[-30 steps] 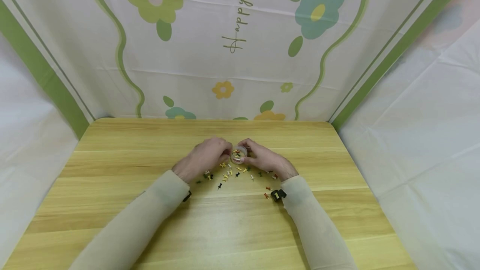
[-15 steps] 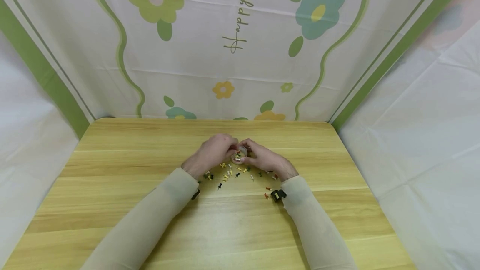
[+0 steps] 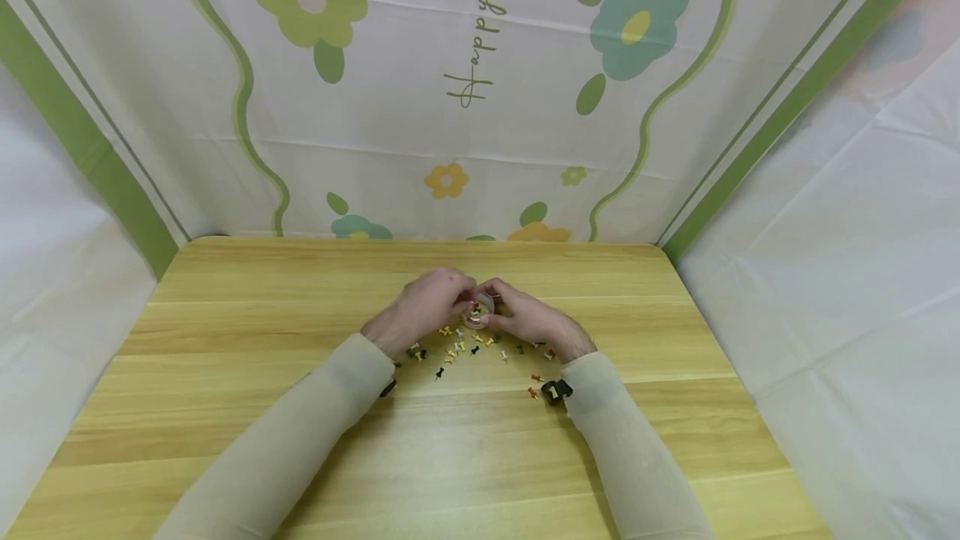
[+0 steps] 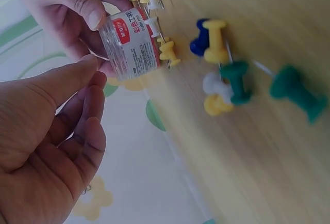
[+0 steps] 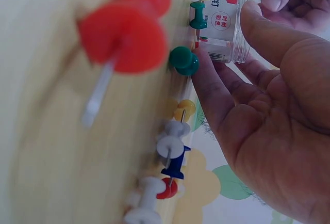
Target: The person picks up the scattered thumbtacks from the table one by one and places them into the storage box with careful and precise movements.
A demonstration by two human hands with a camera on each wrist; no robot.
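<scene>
Jar [image 4: 133,43] stands upright, mouth up, gripped by right hand [image 3: 531,317]; grip of left hand [image 3: 426,303] unclear.

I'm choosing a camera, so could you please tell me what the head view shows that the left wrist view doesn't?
Only the head view shows both sleeves and the "Happy" lettering on the backdrop. Only the left wrist view shows the printed text on the jar. Both show the left hand, right hand, jar, pushpins and tabletop.

The left hand [image 3: 427,298] has moved right, from just beside the jar [image 4: 130,43] to over its mouth, its fingertips covering part of the rim; the left sleeve [image 3: 300,423] has shifted right too.
</scene>
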